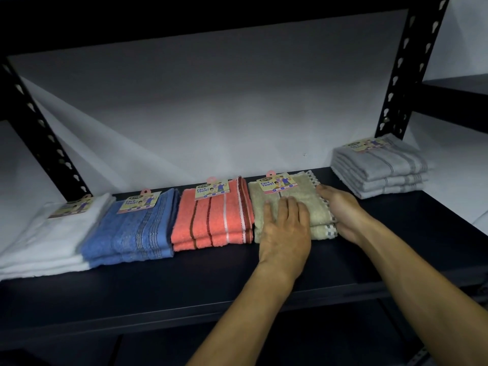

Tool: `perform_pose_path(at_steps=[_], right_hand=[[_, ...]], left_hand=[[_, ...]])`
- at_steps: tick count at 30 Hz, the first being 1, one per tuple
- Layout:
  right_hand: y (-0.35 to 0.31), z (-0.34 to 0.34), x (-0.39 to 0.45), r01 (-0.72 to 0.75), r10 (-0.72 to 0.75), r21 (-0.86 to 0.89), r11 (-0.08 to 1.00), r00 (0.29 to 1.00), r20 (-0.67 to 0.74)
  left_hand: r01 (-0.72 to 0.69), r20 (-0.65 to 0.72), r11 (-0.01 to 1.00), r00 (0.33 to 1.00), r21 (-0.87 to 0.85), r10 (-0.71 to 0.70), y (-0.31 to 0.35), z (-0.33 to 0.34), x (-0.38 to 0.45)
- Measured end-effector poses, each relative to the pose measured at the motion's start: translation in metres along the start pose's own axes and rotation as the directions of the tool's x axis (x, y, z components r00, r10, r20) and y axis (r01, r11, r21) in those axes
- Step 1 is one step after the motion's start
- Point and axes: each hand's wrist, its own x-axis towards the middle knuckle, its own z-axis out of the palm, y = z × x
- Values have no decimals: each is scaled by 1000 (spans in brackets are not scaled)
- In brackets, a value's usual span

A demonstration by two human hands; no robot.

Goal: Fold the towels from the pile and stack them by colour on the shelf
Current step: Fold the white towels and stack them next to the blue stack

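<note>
On the dark metal shelf (237, 281) five stacks of folded terry face towels sat in a row, each topped with a printed "Face Towel" card label. From the left: a white towel stack (45, 241) at the shelf's left end, touching a blue towel stack with a woven stripe band (132, 231), then a coral towel stack with dark red and white stripes (211, 220) just beside it, then a beige towel stack with a grey-and-white checked edge (285, 196), and well apart at the right end a grey striped towel stack (380, 167) against the perforated black upright post (404, 75). The beige stack looked two towels high; its card label (277, 183) lay near the back edge. The left hand (285, 233) lay flat on top of the beige stack, fingers straight and slightly spread, pressing down on the front half. The right hand (343, 215) was set against the stack's right side along the checked edge, thumb on the upper towel's rim, fingers tucked down the side and mostly hidden, so whether that grip was actually pinching the fabric could not be told. Both forearms reached in from lower right, bare. A pale wall (211, 101) stood behind the shelf.
</note>
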Motion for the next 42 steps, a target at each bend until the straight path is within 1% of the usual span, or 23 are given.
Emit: perform_pose_path(at_steps=[5, 15, 17, 21, 22, 23, 24, 25, 26, 27, 28, 29, 30, 31, 33, 34, 36, 38, 40, 42], right_hand=[[-1, 1, 2, -1, 1, 29, 1000, 1000, 15], [-6, 5, 0, -27, 26, 13, 1000, 998, 57], [-5, 4, 2, -28, 26, 27, 999, 998, 54], [-5, -1, 6, -76, 70, 52, 996, 992, 103], [-8, -6, 6, -50, 48, 29, 998, 995, 84], [-13, -14, 6, 9, -8, -15, 1000, 999, 48], [-20, -24, 5, 95, -95, -95, 991, 995, -1], [-28, -37, 3, 184, -200, -218, 958, 978, -52], [-35, -53, 2, 253, -308, -376, 891, 947, -93], [-40, -73, 1, 287, -409, -548, 786, 905, -113], [-44, -93, 2, 294, -502, -706, 645, 859, -102], [-46, -113, 4, 277, -572, -828, 488, 818, -63], [-47, -131, 8, 237, -590, -907, 348, 807, -15], [-47, -145, 11, 193, -557, -950, 246, 830, 25], [-45, -163, 19, 123, -451, -987, 101, 890, 64], [-43, -169, 23, 107, -411, -994, 37, 908, 82], [-39, -177, 32, 121, -380, -989, -85, 914, 144], [-39, -184, 42, 124, -362, -973, -196, 913, 189], [-43, -190, 52, 122, -340, -958, -258, 917, 208], [-45, -195, 61, 147, -325, -952, -268, 917, 233]], left_hand=[[-7, 13, 1000, 1000, -3, 7, -3, -1, 2], [13, 55, 1000, 998, -11, -12, -3, 1, 2], [7, 49, 1000, 999, -28, -5, -5, 3, 3], [-30, 5, 995, 1000, -92, 30, -10, -2, 4], [-45, -33, 991, 999, -130, 41, -10, -5, 6], [-70, -83, 984, 995, -161, 57, -8, -9, 10], [-102, -132, 978, 988, -183, 78, -5, -14, 16], [-135, -163, 970, 981, -201, 103, 1, -18, 24], [-166, -176, 962, 976, -218, 129, 10, -22, 35], [-194, -178, 954, 972, -227, 155, 20, -24, 47], [-222, -180, 949, 966, -225, 183, 31, -27, 61], [-253, -187, 947, 958, -199, 216, 42, -28, 75], [-282, -191, 946, 949, -161, 251, 51, -28, 91], [-307, -187, 943, 941, -125, 282, 59, -28, 106], [-333, -155, 941, 935, -61, 320, 73, -27, 135], [-336, -123, 942, 936, -30, 330, 79, -26, 147], [-332, -57, 943, 942, 14, 332, 90, -22, 167], [-325, -24, 945, 945, 44, 326, 100, -18, 182], [-328, -25, 942, 943, 73, 331, 107, -14, 193], [-333, -26, 938, 941, 96, 337, 110, -14, 198]])
